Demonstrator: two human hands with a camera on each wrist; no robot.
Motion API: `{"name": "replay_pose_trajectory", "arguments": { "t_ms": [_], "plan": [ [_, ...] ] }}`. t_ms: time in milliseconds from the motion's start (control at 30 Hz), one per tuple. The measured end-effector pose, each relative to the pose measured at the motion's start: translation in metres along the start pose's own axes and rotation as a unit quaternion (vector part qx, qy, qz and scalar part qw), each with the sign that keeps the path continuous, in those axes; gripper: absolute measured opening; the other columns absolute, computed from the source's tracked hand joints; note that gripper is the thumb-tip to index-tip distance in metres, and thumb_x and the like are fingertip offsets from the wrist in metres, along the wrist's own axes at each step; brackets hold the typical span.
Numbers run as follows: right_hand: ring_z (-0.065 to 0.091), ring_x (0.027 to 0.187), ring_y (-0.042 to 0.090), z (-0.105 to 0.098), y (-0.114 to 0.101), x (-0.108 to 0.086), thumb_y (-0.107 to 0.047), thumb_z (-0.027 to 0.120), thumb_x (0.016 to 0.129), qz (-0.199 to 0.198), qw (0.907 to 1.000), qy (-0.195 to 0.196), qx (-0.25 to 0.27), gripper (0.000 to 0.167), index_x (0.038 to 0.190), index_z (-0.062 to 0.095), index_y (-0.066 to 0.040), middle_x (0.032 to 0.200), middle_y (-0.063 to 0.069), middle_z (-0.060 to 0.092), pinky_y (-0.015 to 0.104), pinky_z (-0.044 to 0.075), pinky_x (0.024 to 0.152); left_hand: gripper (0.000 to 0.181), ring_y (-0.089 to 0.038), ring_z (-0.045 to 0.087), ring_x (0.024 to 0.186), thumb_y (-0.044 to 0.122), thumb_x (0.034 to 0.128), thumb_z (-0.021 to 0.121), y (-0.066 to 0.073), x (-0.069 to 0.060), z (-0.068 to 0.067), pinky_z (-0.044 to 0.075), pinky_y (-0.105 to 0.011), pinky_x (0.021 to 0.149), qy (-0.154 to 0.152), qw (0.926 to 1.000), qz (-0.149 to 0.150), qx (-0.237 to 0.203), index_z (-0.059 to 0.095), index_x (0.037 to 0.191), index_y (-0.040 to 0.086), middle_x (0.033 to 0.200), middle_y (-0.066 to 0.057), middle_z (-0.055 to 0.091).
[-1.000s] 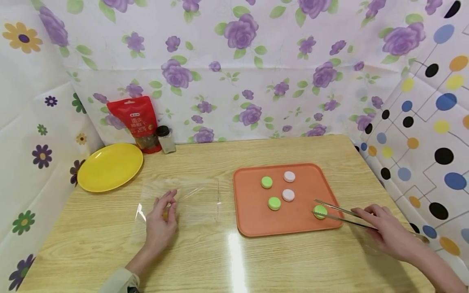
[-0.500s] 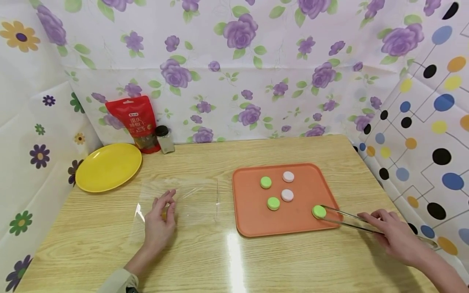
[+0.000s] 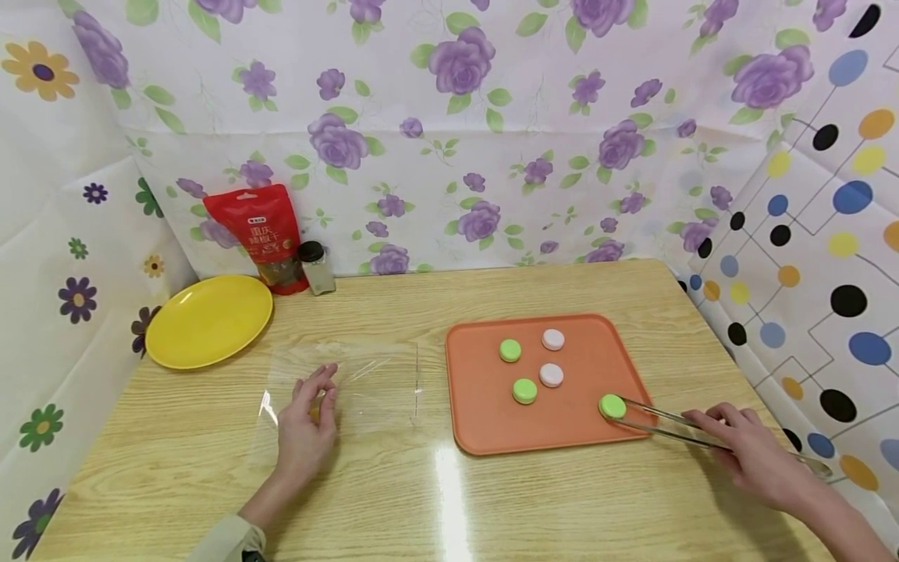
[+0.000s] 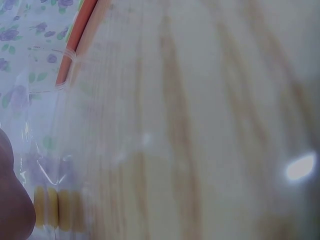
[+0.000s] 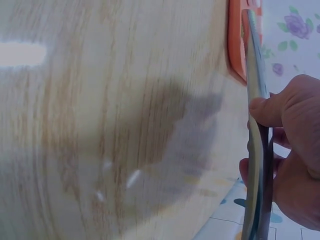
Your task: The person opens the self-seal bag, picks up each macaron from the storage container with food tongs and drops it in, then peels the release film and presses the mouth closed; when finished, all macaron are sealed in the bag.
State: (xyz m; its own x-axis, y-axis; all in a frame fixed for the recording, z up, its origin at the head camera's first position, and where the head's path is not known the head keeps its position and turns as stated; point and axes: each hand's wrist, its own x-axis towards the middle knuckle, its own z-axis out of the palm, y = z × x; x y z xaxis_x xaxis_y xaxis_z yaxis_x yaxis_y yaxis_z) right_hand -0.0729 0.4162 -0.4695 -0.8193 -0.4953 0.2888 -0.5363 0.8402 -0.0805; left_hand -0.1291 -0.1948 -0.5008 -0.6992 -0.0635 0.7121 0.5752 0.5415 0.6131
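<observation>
Tongs gripped by right hand flank macaron on tray; four others remain; yellow one at bag; left hand: grip unclear.

Bright head view, white glare streak on the tabletop, soft shadow lower right, hazy, blurred wrist views

Yellow piece partly hidden by left hand, tongs cut off by right wrist view's edge
</observation>
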Motion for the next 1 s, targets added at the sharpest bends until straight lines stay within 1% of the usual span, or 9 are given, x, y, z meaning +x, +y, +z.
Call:
{"name": "replay_pose_trajectory", "arguments": {
  "t_ms": [233,300,367,433,500,567,633,800,1000],
  "plan": [
    [0.051,0.08,0.022,0.0,-0.003,0.003,0.014,0.083,0.062,0.015,0.9999,0.002,0.006,0.062,0.119,0.066,-0.006,0.1,0.002,0.057,0.038,0.047,0.06,0.016,-0.048,0.061,0.112,-0.019,0.0861,0.062,0.001,0.0,-0.001,0.032,-0.079,0.095,-0.001,1.0,0.0,0.003,0.061,0.091,-0.004,0.115,-0.023,0.069],
    [0.052,0.08,0.022,0.0,-0.003,0.005,0.014,0.083,0.062,0.013,0.9999,0.006,0.007,0.063,0.119,0.066,-0.006,0.1,0.002,0.058,0.039,0.047,0.06,0.016,-0.047,0.061,0.112,-0.02,0.0861,0.062,0.0,-0.001,-0.001,0.034,-0.075,0.097,-0.002,1.0,0.002,0.001,0.061,0.091,-0.005,0.116,-0.023,0.069],
    [0.052,0.08,0.023,0.0,-0.004,0.007,0.014,0.082,0.062,0.009,0.9999,0.009,0.008,0.063,0.119,0.066,-0.006,0.1,0.002,0.058,0.04,0.047,0.061,0.016,-0.046,0.062,0.112,-0.021,0.0859,0.062,0.0,-0.001,-0.001,0.04,-0.063,0.103,-0.003,1.0,0.005,-0.002,0.06,0.092,-0.006,0.116,-0.023,0.069],
    [0.052,0.08,0.024,0.0,-0.006,0.011,0.015,0.08,0.062,0.003,0.9999,0.014,0.01,0.063,0.119,0.066,-0.006,0.1,0.003,0.058,0.042,0.047,0.061,0.018,-0.046,0.062,0.112,-0.023,0.0844,0.062,-0.002,-0.001,0.0,0.044,-0.043,0.106,-0.001,0.9999,0.012,-0.006,0.06,0.092,-0.007,0.116,-0.023,0.069],
    [0.053,0.08,0.025,0.001,-0.009,0.015,0.016,0.079,0.062,-0.005,0.9997,0.019,0.015,0.063,0.119,0.066,-0.006,0.1,0.003,0.058,0.043,0.047,0.062,0.021,-0.046,0.062,0.111,-0.025,0.0828,0.062,-0.003,-0.002,0.001,0.043,-0.025,0.104,0.0,0.9998,0.019,-0.01,0.06,0.092,-0.007,0.115,-0.025,0.068],
    [0.053,0.081,0.026,0.003,-0.013,0.021,0.016,0.078,0.062,-0.015,0.9992,0.03,0.022,0.062,0.119,0.066,-0.006,0.1,0.004,0.058,0.044,0.048,0.063,0.023,-0.048,0.062,0.108,-0.027,0.0809,0.063,-0.004,-0.002,0.001,0.042,-0.017,0.101,0.004,0.9996,0.025,-0.011,0.06,0.091,-0.007,0.113,-0.026,0.068],
    [0.054,0.081,0.026,0.005,-0.017,0.028,0.016,0.078,0.062,-0.027,0.9986,0.037,0.029,0.062,0.119,0.066,-0.005,0.1,0.004,0.058,0.045,0.048,0.064,0.023,-0.048,0.063,0.108,-0.027,0.0806,0.063,-0.005,-0.002,0.001,0.041,-0.016,0.101,0.005,0.9995,0.028,-0.011,0.06,0.092,-0.007,0.113,-0.027,0.068],
    [0.052,0.085,0.026,0.007,-0.032,0.052,0.016,0.08,0.066,-0.048,0.9968,0.037,0.051,0.061,0.122,0.066,-0.002,0.104,0.005,0.058,0.043,0.046,0.065,0.02,-0.047,0.063,0.107,-0.025,0.0831,0.062,-0.002,-0.002,-0.001,0.043,-0.019,0.101,-0.002,0.9998,0.018,-0.012,0.059,0.093,-0.007,0.113,-0.027,0.068],
    [0.048,0.087,0.023,0.011,-0.058,0.09,0.015,0.078,0.073,-0.069,0.9945,0.022,0.076,0.059,0.126,0.066,-0.007,0.107,0.003,0.056,0.041,0.044,0.067,0.016,-0.047,0.062,0.11,-0.022,0.0866,0.06,-0.001,-0.002,-0.003,0.044,-0.02,0.101,-0.017,0.9998,-0.003,-0.013,0.059,0.095,-0.008,0.115,-0.027,0.067]
  ]
}}
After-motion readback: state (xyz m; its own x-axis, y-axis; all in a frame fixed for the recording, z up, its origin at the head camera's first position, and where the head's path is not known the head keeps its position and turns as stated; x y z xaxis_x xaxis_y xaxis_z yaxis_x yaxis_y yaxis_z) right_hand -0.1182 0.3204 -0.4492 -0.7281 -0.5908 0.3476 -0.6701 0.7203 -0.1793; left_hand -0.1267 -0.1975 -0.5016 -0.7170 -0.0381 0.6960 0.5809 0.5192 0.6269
